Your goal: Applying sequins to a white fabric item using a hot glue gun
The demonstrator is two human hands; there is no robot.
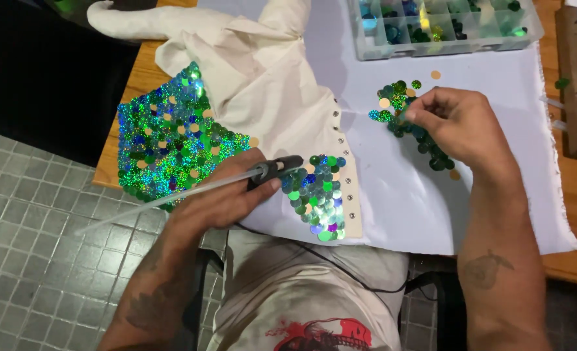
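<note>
Left hand [226, 195] is wrapped around a glue gun [272, 170], fingers closed on the dark body. The nozzle end pokes out past the thumb. A clear glue stick [171, 194] runs back from the gun, out past the wrist over the tiled floor [35, 247].

Just beyond the left fingertips: cream fabric garment [262, 84] with a patch of green, blue and silver sequins [317, 195] glued on, right next to a row of metal eyelets [345, 162]. A bigger sequin-covered panel [168, 143] lies outboard of the left knuckles, hanging near the table edge.

Right hand [460, 127] is half closed, thumb and forefinger pinched narrow at the edge of a loose pile of sequins [399, 107]. Can't tell whether a sequin is actually between the tips. The pile spreads under and behind the right palm, on a white sheet [431, 208] covering the wooden table [571, 188].

Containers: clear plastic compartment box [441, 26] well ahead of the right fingers, at the far table edge. Cells hold sorted sequins, mostly blue, teal and green, some yellowish. Individual cell contents are too blurred to separate further.

No readable labels in view; red print on the person's shirt at the bottom, shape unclear.
</note>
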